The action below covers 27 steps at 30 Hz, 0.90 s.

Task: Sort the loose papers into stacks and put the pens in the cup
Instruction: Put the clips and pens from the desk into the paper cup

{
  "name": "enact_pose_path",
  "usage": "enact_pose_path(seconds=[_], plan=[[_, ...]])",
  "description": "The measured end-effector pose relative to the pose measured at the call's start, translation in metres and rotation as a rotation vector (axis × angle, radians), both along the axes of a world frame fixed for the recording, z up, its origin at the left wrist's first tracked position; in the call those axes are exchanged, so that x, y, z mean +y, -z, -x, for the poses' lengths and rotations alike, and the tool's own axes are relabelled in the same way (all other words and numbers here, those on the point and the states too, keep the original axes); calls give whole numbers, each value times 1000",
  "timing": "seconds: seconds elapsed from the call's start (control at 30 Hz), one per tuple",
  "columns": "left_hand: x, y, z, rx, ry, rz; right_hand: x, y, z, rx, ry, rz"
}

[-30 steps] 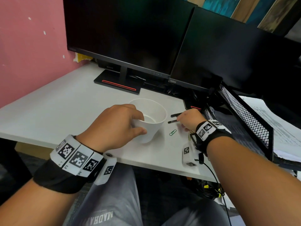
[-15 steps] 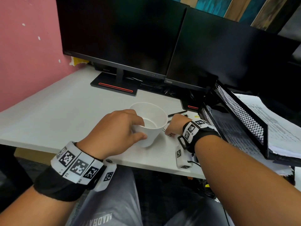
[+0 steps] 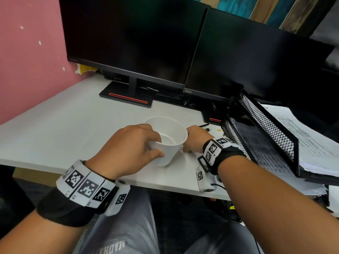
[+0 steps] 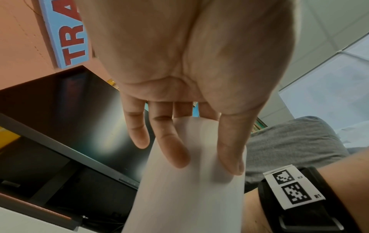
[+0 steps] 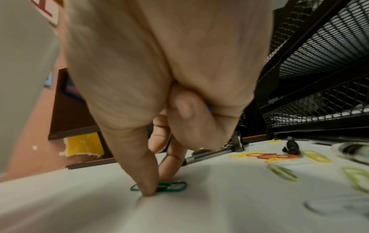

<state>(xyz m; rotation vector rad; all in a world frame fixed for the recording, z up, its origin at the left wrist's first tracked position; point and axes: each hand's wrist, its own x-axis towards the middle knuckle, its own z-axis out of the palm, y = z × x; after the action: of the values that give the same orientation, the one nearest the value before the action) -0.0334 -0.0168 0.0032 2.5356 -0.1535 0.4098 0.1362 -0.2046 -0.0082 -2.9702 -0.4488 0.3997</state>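
Note:
My left hand (image 3: 157, 146) grips a white paper cup (image 3: 170, 143) that stands upright near the desk's front edge. In the left wrist view the thumb and fingers of the left hand (image 4: 201, 154) wrap the cup (image 4: 191, 181). Just right of the cup, my right hand (image 3: 187, 148) is down on the desk. In the right wrist view, the thumb and forefinger of the right hand (image 5: 157, 184) pinch a green paper clip (image 5: 175, 186). A dark pen (image 3: 204, 125) lies beyond the right hand; this pen (image 5: 211, 155) shows behind the fingers. Printed papers (image 3: 311, 143) lie in the mesh tray (image 3: 266, 123).
Two dark monitors (image 3: 128, 37) (image 3: 247, 61) stand at the back, one on a stand base (image 3: 126, 97). Loose orange clips (image 5: 273, 156), yellow-green clips (image 5: 283, 172) and a black binder clip (image 5: 291, 145) are scattered by the tray. A pink wall bounds the left.
My right hand has drawn back from the pens toward me and to the left, and now sits beside the cup on the green paper clip. The left hand still holds the cup.

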Motion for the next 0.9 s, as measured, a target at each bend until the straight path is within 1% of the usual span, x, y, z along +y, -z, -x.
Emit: enact_pose_path(seconds=[0.1, 0.2, 0.23, 0.3, 0.33, 0.37, 0.43, 0.47, 0.5, 0.53, 0.57, 0.6, 0.63, 0.67, 0.77, 0.8, 0.83, 0.9], plan=[[1, 0, 0, -8, -4, 8, 6, -1, 2, 14, -39, 64], [3, -1, 1, -9, -12, 11, 10, -1, 8, 68, -132, 177], [3, -2, 1, -8, -14, 10, 10, 1, 8, 81, -138, 175], [5, -2, 1, -9, -17, 14, 7, 0, 6, 132, -59, 111], [6, -2, 1, -10, -18, 18, 4, -4, 4, 156, 15, 30], [7, -2, 0, -11, -19, 19, 0, -11, 2, 179, 96, -99], [9, -2, -1, -12, -21, 12, -8, -31, 1, 205, 230, -461], [9, -2, -1, -10, -23, 5, -10, -44, 4, 198, 257, -656], [10, -2, -1, -7, -23, -1, -10, -58, 9, 189, 257, -822], [10, -2, -2, -4, -22, -7, -8, -71, 14, 186, 231, -946], [9, -1, -2, 0, -20, -13, -5, -85, 21, 192, 175, -1028], [8, -1, -2, 6, -17, -18, 0, -95, 28, 203, 100, -1063], [6, -1, -2, 15, -12, -22, 4, -104, 34, 211, 23, -1056], [3, -1, -1, 24, -4, -25, 8, -109, 40, 214, -50, -1005], [-5, -2, 1, 44, 20, -45, 23, -111, 54, 196, -205, -769], [-7, -3, 2, 44, 23, -54, 25, -109, 57, 197, -238, -721], [-8, -3, 3, 43, 23, -61, 26, -106, 59, 197, -266, -699], [-9, -4, 3, 42, 21, -61, 23, -102, 58, 208, -284, -755]])
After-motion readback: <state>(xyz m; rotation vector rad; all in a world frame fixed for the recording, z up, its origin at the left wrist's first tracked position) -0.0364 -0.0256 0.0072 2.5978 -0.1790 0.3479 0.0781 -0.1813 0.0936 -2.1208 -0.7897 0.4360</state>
